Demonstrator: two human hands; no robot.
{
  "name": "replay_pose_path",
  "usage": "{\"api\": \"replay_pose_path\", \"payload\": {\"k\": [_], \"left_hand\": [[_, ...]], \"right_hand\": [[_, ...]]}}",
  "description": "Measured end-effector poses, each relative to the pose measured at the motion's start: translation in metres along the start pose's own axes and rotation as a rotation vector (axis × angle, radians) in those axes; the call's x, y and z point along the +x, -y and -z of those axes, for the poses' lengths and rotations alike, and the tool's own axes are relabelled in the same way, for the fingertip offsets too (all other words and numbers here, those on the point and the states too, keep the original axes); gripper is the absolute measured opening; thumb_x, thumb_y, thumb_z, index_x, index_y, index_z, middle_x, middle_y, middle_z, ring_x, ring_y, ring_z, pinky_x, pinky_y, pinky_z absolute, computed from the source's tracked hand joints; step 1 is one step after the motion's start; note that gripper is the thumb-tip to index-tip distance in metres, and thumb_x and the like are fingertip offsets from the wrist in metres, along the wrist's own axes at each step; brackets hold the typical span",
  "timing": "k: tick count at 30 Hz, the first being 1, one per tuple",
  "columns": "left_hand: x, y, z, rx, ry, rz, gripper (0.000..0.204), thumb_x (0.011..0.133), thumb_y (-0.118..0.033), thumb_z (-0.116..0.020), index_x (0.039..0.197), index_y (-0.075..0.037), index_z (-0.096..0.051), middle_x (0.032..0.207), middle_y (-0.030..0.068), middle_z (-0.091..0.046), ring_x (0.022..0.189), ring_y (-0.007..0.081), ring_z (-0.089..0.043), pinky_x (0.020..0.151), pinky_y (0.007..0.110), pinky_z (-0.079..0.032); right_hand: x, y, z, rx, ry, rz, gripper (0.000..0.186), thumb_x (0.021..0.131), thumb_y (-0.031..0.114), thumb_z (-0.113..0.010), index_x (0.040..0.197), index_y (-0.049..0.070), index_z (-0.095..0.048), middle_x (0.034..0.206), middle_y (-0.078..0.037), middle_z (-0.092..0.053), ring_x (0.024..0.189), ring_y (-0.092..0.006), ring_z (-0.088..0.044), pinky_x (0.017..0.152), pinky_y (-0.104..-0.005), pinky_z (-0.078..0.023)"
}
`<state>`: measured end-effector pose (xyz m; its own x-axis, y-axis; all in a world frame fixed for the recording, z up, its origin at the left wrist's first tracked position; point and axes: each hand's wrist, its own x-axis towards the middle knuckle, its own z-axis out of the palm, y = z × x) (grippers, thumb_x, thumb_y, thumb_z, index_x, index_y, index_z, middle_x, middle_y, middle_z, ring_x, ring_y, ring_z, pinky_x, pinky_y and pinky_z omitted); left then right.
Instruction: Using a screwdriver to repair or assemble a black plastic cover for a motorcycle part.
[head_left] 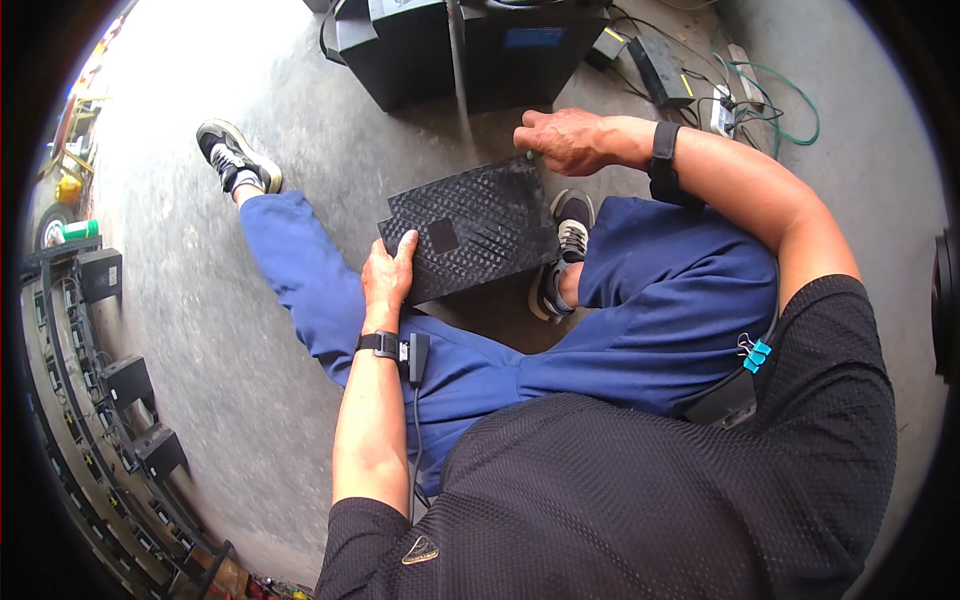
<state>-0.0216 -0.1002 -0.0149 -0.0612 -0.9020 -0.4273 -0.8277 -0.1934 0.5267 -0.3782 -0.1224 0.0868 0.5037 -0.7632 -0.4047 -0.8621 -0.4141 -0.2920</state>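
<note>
Gripping black panel (490, 215), left fingers (407, 244) slightly parted

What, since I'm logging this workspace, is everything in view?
Textured panel: 1, black, centre
Angular equipment: count unclear, black, top
Boxy devices: 2, black, upper right
Cable: 1, green, upper right
Rack: 1, dark, left edge
Rack boxes: 3, black, along rack
Binder clip: 1, turquoise, right
Sneakers: 2, mostly black, worn
Wristbands: 2, black, worn
Trousers: 1, blue, worn
Shirt: 1, black, worn
Left hand: 1, bare, on panel's left edge
Right hand: 1, bare, by panel's far corner
</note>
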Motion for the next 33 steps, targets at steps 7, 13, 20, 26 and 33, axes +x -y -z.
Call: {"api": "replay_pose_path", "payload": {"k": [7, 13, 20, 26, 33], "left_hand": [[0.0, 0.005, 0.005, 0.05, -0.004, 0.068, 0.075, 0.084, -0.065, -0.061, 0.117, 0.002, -0.061, 0.112, 0.0282, -0.066, 0.111, 0.0428, -0.061, 0.095, 0.048, -0.047], [-0.004, -0.004, 0.001, 0.006, -0.01, 0.047, 0.072, 0.085, -0.064, -0.06, 0.113, 0.003, -0.06, 0.109, 0.0288, -0.066, 0.108, 0.0437, -0.062, 0.092, 0.049, -0.048], [-0.009, -0.007, 0.008, -0.023, 0.063, 0.105, 0.074, 0.085, -0.066, -0.058, 0.116, 0.002, -0.059, 0.114, 0.0281, -0.065, 0.113, 0.0419, -0.06, 0.097, 0.048, -0.045], [-0.006, -0.002, 0.006, -0.029, 0.062, 0.091, 0.076, 0.085, -0.066, -0.058, 0.118, 0.003, -0.058, 0.117, 0.0296, -0.063, 0.116, 0.0423, -0.059, 0.098, 0.048, -0.045], [-0.008, -0.008, 0.009, -0.055, 0.065, 0.093, 0.075, 0.086, -0.063, -0.06, 0.119, 0.005, -0.057, 0.116, 0.0296, -0.064, 0.115, 0.0419, -0.059, 0.099, 0.047, -0.045]], "right_hand": [[0.01, -0.002, 0.0, 0.025, 0.04, 0.018, 0.02, 0.089, 0.014, -0.054, 0.106, 0.004, -0.051, 0.103, -0.021, -0.057, 0.094, -0.0448, -0.06, 0.078, -0.0527, -0.048], [0.001, 0.006, 0.008, 0.022, 0.035, -0.027, 0.027, 0.087, 0.008, -0.061, 0.112, 0.008, -0.05, 0.108, -0.017, -0.057, 0.1, -0.0413, -0.059, 0.08, -0.0506, -0.048], [-0.002, 0.009, 0.01, 0.041, -0.019, -0.019, 0.022, 0.09, 0.018, -0.062, 0.105, 0.006, -0.051, 0.098, -0.018, -0.059, 0.095, -0.0438, -0.058, 0.078, -0.0526, -0.046], [0.003, 0.002, 0.008, 0.084, -0.036, 0.018, 0.02, 0.087, 0.013, -0.066, 0.102, 0.007, -0.056, 0.098, -0.017, -0.058, 0.095, -0.0413, -0.059, 0.077, -0.0508, -0.047], [0.001, 0.001, 0.009, 0.132, -0.086, 0.063, 0.019, 0.085, 0.01, -0.061, 0.103, 0.007, -0.056, 0.102, -0.02, -0.055, 0.091, -0.0432, -0.058, 0.077, -0.051, -0.047]]}}
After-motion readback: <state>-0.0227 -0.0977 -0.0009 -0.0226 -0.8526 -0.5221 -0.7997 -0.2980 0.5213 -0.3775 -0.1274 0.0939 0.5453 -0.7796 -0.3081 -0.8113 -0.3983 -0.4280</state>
